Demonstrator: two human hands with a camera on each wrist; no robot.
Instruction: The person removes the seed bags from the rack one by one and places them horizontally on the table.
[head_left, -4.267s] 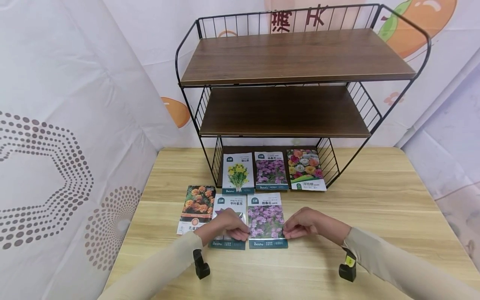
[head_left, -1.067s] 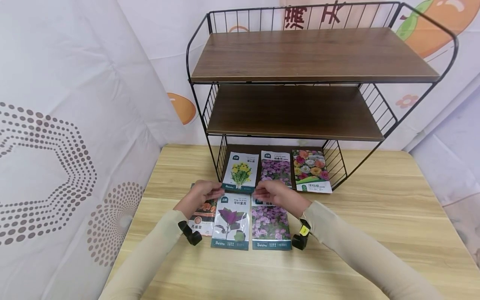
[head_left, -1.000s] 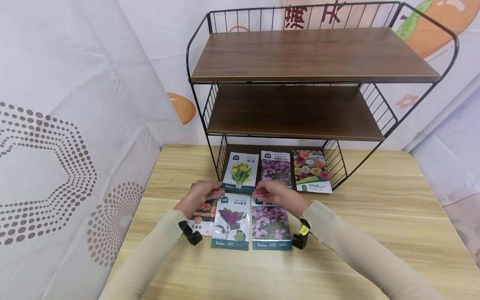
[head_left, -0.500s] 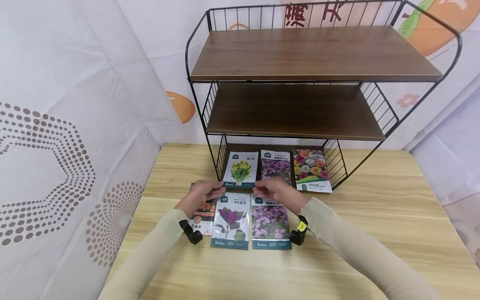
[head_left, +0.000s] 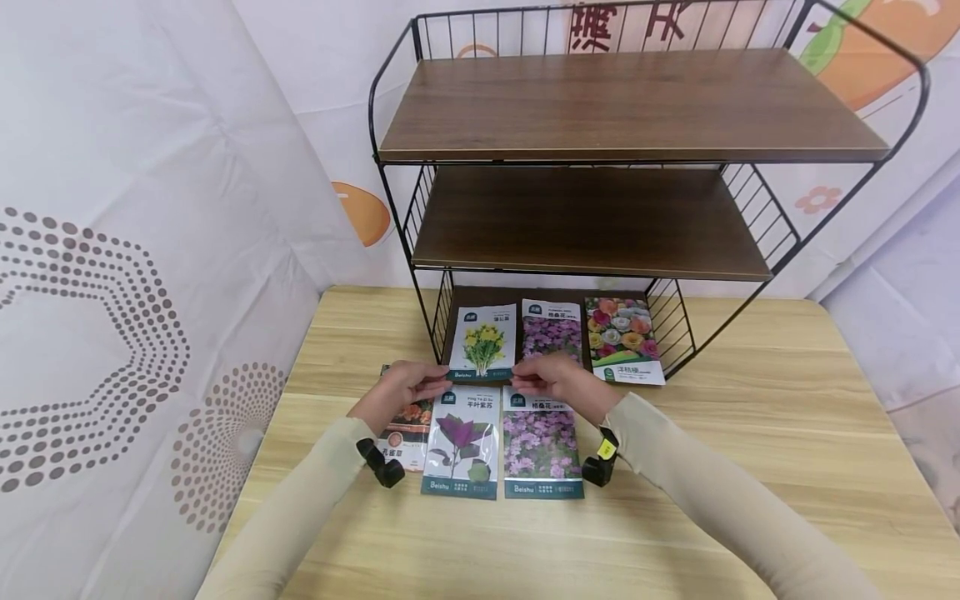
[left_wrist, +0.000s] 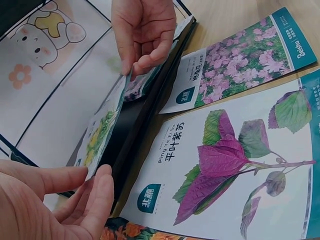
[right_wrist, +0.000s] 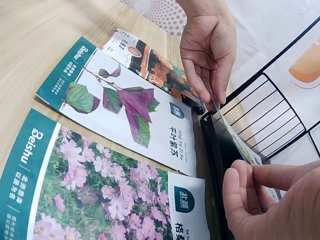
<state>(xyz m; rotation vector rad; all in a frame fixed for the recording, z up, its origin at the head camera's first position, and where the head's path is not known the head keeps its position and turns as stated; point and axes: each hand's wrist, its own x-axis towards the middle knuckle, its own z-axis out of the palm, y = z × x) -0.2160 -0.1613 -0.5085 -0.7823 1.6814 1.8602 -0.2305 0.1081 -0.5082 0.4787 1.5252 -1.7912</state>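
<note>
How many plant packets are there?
6. At the bottom shelf: yellow-flower packet, pinched by left hand and right hand; pink-flower packet; mixed-colour packet. On the table: orange-flower packet, purple-leaf packet, second pink-flower packet. Others might hide underneath.

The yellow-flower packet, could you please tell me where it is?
In the head view, the yellow-flower packet is over the left end of the lowest shelf, its near corners pinched by the left hand and right hand.

Glossy, smooth packets (head_left: pixel 483 342), metal frame (head_left: pixel 417 43), satin wood-grain boards (head_left: pixel 600 104), smooth wood-grain tabletop (head_left: pixel 750 417), matt cloth backdrop (head_left: pixel 150 150)
</note>
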